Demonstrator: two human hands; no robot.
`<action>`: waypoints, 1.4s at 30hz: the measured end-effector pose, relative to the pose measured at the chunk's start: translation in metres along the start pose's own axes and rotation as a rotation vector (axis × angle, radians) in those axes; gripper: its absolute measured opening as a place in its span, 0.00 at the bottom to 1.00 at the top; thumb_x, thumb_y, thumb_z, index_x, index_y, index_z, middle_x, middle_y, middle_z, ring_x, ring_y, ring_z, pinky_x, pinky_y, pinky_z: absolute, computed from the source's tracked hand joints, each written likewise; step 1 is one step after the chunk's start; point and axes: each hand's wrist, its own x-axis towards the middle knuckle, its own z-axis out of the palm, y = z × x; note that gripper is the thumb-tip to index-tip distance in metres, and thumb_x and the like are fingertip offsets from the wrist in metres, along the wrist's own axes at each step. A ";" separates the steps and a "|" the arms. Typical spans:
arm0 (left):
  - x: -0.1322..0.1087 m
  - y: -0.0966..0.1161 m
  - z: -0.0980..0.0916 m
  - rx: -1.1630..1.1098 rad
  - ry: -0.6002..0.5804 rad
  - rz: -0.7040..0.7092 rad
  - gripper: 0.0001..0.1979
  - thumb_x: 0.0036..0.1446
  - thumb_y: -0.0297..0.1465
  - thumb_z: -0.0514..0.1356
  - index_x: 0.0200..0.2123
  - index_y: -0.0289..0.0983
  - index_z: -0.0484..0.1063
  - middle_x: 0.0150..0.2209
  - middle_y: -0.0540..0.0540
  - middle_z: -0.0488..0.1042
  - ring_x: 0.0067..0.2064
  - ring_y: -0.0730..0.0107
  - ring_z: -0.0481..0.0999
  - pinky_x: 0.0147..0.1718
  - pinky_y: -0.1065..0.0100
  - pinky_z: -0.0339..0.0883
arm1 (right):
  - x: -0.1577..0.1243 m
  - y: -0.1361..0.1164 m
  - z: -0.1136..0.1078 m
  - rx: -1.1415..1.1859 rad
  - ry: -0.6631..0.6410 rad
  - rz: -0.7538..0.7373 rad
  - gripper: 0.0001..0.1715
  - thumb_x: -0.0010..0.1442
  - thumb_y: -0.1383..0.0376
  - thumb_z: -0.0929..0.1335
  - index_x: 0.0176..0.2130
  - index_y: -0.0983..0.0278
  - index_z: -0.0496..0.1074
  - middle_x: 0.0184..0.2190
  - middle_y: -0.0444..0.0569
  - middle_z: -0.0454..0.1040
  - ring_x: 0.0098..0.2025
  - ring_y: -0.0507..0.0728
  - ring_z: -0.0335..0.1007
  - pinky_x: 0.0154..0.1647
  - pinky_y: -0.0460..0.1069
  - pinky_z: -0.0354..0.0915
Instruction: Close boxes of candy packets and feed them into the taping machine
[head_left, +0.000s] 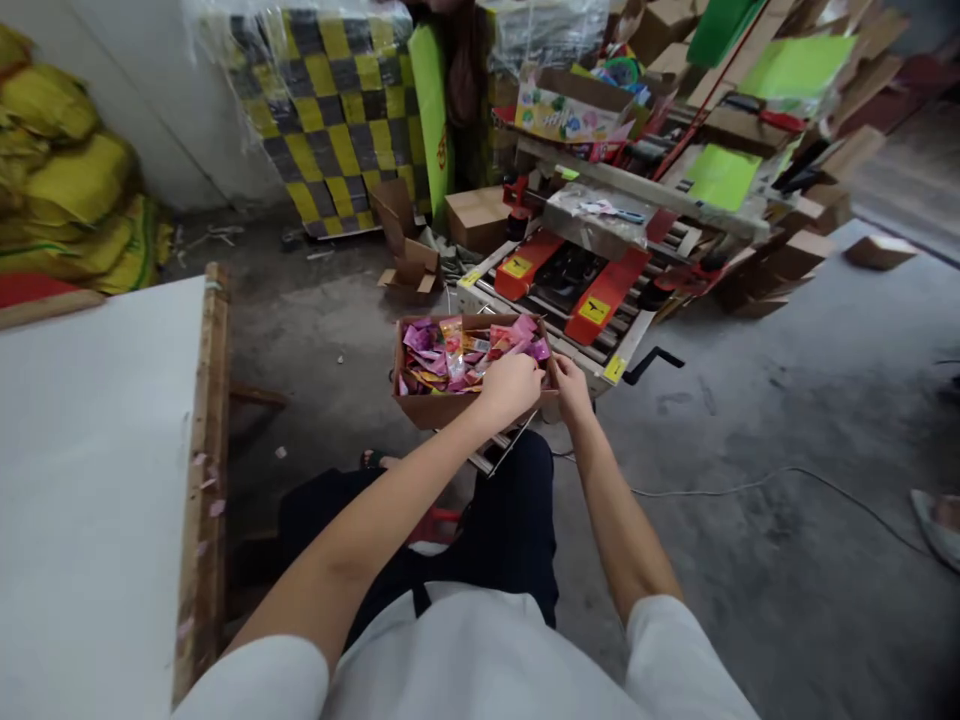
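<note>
An open cardboard box [431, 410] stands in front of me at the near end of a roller conveyor. Small shiny packets [454, 350] in pink, purple and yellow fill it. My left hand [514, 388] reaches over the box's near right part with its fingers curled. Whatever those fingers hold is hidden. At the box's right end, my right hand [571, 388] grips the cardboard side, its fingers close to those of my left hand.
Ahead right stands a sealing machine with red belts [607, 295], a crank handle [656, 362] and a carton [570, 105] on top. A white table [97, 450] is on my left. Behind are wrapped stacks [345, 110] and yellow sacks [75, 190]. A cable [720, 492] crosses the floor.
</note>
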 end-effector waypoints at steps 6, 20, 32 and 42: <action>-0.042 -0.029 -0.035 0.078 0.132 -0.016 0.19 0.67 0.43 0.57 0.36 0.35 0.81 0.35 0.39 0.81 0.42 0.52 0.80 0.40 0.61 0.70 | -0.011 -0.009 -0.025 0.291 -0.107 0.003 0.35 0.54 0.42 0.73 0.51 0.62 0.74 0.45 0.52 0.80 0.43 0.60 0.77 0.41 0.53 0.75; -0.004 -0.190 -0.031 0.036 0.103 0.604 0.40 0.69 0.52 0.44 0.75 0.38 0.38 0.76 0.36 0.33 0.76 0.43 0.34 0.71 0.41 0.35 | 0.020 -0.071 -0.049 -0.301 -0.462 -0.211 0.30 0.54 0.44 0.73 0.44 0.64 0.82 0.37 0.50 0.81 0.38 0.59 0.74 0.40 0.52 0.70; 0.018 -0.170 0.034 0.105 -0.122 0.632 0.28 0.65 0.41 0.54 0.64 0.35 0.67 0.70 0.32 0.58 0.72 0.50 0.56 0.71 0.52 0.43 | 0.039 -0.095 0.010 -0.990 -1.018 -0.325 0.15 0.62 0.57 0.72 0.32 0.66 0.81 0.30 0.53 0.78 0.32 0.56 0.69 0.35 0.49 0.60; 0.031 -0.159 0.013 0.012 -0.373 0.488 0.28 0.57 0.36 0.58 0.62 0.45 0.71 0.72 0.41 0.55 0.74 0.56 0.51 0.71 0.53 0.39 | 0.030 -0.095 -0.007 -0.837 -1.078 -0.346 0.37 0.51 0.42 0.76 0.48 0.67 0.78 0.48 0.56 0.74 0.48 0.62 0.71 0.50 0.53 0.69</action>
